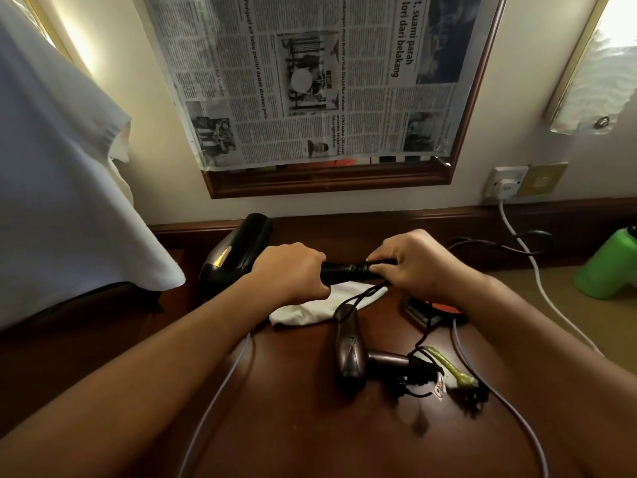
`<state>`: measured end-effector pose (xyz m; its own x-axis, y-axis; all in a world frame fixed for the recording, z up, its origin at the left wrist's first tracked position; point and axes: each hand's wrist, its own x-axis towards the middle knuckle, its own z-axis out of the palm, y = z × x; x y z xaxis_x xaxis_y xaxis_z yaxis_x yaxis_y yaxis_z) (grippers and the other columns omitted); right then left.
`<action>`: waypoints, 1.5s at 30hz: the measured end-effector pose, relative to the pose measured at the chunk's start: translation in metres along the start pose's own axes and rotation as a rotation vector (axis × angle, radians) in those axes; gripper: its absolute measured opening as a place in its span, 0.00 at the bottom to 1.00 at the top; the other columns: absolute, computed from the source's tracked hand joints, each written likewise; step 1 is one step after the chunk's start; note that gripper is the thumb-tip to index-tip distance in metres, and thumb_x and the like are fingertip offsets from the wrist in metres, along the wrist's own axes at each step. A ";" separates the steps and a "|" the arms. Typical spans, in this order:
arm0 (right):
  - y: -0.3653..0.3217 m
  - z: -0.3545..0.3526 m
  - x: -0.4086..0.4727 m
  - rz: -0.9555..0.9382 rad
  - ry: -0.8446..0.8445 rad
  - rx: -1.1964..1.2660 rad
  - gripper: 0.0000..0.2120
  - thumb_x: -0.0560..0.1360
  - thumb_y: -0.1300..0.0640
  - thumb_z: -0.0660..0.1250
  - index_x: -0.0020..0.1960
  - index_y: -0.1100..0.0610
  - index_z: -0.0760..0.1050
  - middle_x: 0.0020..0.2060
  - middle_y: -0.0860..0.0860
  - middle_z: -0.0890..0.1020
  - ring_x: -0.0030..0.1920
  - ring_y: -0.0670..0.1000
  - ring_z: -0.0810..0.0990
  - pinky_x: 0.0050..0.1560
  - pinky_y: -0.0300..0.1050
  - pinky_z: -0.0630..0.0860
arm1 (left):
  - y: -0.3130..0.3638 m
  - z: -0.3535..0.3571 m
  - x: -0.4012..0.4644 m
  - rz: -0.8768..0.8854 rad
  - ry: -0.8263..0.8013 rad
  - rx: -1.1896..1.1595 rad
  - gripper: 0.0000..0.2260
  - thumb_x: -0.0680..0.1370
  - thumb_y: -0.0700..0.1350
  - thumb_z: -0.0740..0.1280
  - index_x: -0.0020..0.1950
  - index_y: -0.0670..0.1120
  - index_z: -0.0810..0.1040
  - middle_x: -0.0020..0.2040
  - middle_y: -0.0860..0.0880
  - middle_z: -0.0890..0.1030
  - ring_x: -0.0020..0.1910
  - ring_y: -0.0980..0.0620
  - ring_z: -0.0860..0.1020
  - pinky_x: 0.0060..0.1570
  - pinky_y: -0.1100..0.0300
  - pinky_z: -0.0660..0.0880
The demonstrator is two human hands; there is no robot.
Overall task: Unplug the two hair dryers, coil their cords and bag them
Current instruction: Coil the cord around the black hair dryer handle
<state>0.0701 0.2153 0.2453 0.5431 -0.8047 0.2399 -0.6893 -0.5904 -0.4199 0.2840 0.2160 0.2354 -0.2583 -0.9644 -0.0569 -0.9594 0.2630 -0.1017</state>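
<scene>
my left hand (pixel 287 272) is curled tight round the handle of the black hair dryer (pixel 238 257), whose barrel points away toward the far edge of the desk (pixel 293 426), near the wall. my right hand (pixel 418 263) pinches the black cord (pixel 358 270) between thumb and fingertips; the cord is wound in turns round the end of that handle, between my two hands. a loose length of it drops from my right hand toward the desk surface. whether this dryer's plug is free i cannot tell.

the brown hair dryer (pixel 351 353) lies flat on the desk near its middle, just on my side of my hands, its handle pointing to the right edge. its cord (pixel 418 374) lies bunched at the end of the handle, beside a small tag. a yellow-green item (pixel 451 367) rests touching that bunch on the right; what it is i cannot tell.

a white cloth bag (pixel 310 308) lies flat on the desk under my hands, its near end just beside the brown dryer's nozzle.

a white plug (pixel 505 188) sits in the wall socket (pixel 506 179) above the far right corner, with a white cable (pixel 537 270) running down across the right side. a green bottle (pixel 610 267) lies at the right edge. a newspaper (pixel 310 77) covers the framed mirror above the far edge. a white cloth (pixel 62 167) hangs at the left.
</scene>
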 end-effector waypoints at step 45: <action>-0.020 0.090 -0.010 0.362 0.279 1.256 0.07 0.76 0.66 0.65 0.44 0.60 0.82 0.32 0.57 0.76 0.32 0.52 0.73 0.37 0.45 0.73 | -0.013 -0.003 0.018 -0.132 0.387 -0.168 0.19 0.76 0.63 0.61 0.56 0.50 0.75 0.43 0.48 0.81 0.44 0.46 0.80 0.40 0.55 0.71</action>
<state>0.1219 0.2403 0.1726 0.2054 -0.9773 0.0511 0.2145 -0.0060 -0.9767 0.2919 0.1954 0.2390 -0.1253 -0.9374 0.3248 -0.9837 0.1599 0.0819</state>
